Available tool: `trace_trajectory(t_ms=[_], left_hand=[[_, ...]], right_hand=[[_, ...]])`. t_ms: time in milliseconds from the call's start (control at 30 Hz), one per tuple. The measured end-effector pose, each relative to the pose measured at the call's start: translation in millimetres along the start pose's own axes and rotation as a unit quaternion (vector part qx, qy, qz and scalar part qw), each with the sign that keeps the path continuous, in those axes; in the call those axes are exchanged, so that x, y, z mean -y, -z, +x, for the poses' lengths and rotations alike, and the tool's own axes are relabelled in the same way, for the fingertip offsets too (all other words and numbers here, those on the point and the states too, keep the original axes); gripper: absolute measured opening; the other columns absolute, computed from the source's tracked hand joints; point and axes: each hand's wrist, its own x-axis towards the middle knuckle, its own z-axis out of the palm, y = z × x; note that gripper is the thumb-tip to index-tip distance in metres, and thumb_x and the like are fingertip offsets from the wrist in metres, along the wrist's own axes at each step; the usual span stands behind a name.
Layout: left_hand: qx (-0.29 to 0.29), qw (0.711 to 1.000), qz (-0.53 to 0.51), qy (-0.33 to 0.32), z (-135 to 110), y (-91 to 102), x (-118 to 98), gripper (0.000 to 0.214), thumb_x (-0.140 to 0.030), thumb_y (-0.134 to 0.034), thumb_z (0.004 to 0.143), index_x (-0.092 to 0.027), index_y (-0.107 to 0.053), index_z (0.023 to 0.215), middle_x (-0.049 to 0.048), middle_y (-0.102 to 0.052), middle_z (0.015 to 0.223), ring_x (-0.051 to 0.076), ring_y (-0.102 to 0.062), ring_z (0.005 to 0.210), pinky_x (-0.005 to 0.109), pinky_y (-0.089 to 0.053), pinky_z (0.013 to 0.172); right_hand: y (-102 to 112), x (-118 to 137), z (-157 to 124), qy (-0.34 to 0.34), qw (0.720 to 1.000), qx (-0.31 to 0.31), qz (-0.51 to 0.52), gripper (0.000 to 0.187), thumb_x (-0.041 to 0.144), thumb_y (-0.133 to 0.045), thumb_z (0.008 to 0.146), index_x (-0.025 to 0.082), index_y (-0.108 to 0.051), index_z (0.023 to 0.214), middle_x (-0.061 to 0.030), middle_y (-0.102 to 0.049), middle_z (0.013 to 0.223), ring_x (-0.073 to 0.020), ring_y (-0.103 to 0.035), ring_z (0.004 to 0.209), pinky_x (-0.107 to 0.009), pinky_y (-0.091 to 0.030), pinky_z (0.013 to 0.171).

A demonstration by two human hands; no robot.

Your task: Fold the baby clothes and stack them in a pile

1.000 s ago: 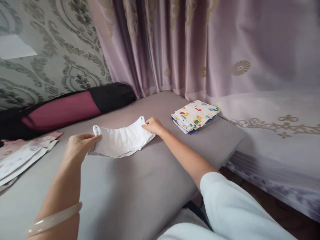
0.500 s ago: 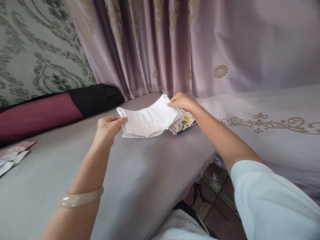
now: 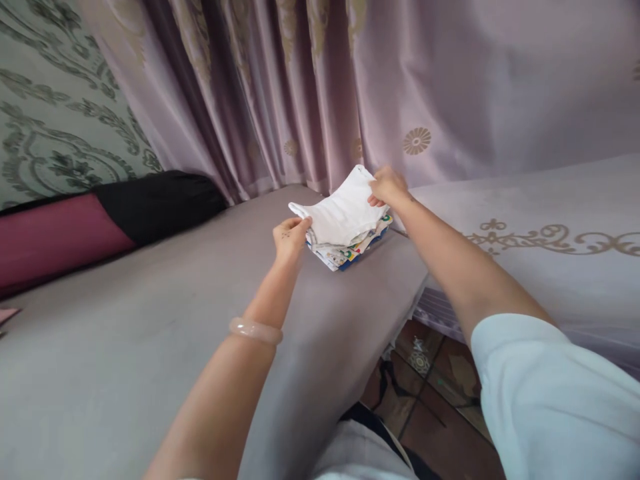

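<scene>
Left hand (image 3: 290,237): fingers pinched together on the near-left corner of the folded white cloth (image 3: 340,215). Right hand (image 3: 387,188): fingers closed on the opposite, far-right edge of the same cloth. The cloth spans both grips, lying flat with a slight tilt. Directly under it is the stack of printed garments (image 3: 350,255); contact between the two cannot be confirmed. The stack rests on the grey mattress (image 3: 150,347). A pale bangle (image 3: 255,331) circles the wrist behind the left grip. Beyond the right grip hangs a mauve curtain (image 3: 300,80). Well left of the left grip lies a black and maroon bolster (image 3: 100,220).
</scene>
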Motion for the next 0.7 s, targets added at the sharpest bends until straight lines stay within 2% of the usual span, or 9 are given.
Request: trace_trajectory(t_ms=[100, 300, 500, 700], left_hand=[[0.008, 1.000, -0.018, 0.024, 2.0, -16.3, 11.6, 0.014, -0.026, -0.069, 0.067, -0.016, -0.060, 0.065, -0.0056, -0.047, 0.049, 0.007, -0.041, 0.044, 0.020, -0.029, 0.046], [0.011, 0.996, -0.033, 0.083, -1.1, -30.3, 32.9, 0.018, -0.030, -0.071, 0.067, -0.017, -0.059, 0.068, -0.0049, -0.048, 0.054, 0.007, -0.045, 0.047, 0.019, -0.027, 0.044], [0.006, 0.992, -0.044, 0.116, -3.8, -31.7, 50.0, 0.023, -0.033, -0.074, 0.065, -0.016, -0.059, 0.069, -0.0052, -0.049, 0.057, 0.006, -0.046, 0.048, 0.018, -0.028, 0.044], [0.025, 0.988, -0.023, 0.152, -8.9, -20.0, 67.2, 0.028, -0.038, -0.076, 0.066, -0.015, -0.060, 0.069, -0.0012, -0.058, 0.062, 0.007, -0.049, 0.049, 0.019, -0.031, 0.045]], right_hand=[[0.5, -9.6, 5.8, -0.045, 0.999, 0.013, 0.013, 0.045, 0.034, -0.045, 0.100, 0.002, -0.072, 0.087, -0.0186, -0.069, 0.075, -0.0254, -0.071, 0.075, -0.039, -0.056, 0.070], [5.4, -20.0, 14.2, -0.046, 0.998, -0.043, -0.007, 0.046, 0.041, -0.044, 0.100, 0.004, -0.070, 0.102, -0.0177, -0.069, 0.074, -0.0286, -0.071, 0.083, -0.043, -0.055, 0.077], [0.6, -23.3, 14.7, -0.041, 0.998, -0.043, -0.028, 0.047, 0.043, -0.045, 0.099, 0.004, -0.070, 0.103, -0.0189, -0.070, 0.078, -0.0265, -0.071, 0.081, -0.041, -0.055, 0.079], [-10.7, -24.2, 6.9, -0.047, 0.995, -0.026, -0.086, 0.027, 0.025, -0.053, 0.095, 0.006, -0.071, 0.102, -0.0175, -0.071, 0.084, -0.0252, -0.069, 0.094, -0.036, -0.050, 0.087]])
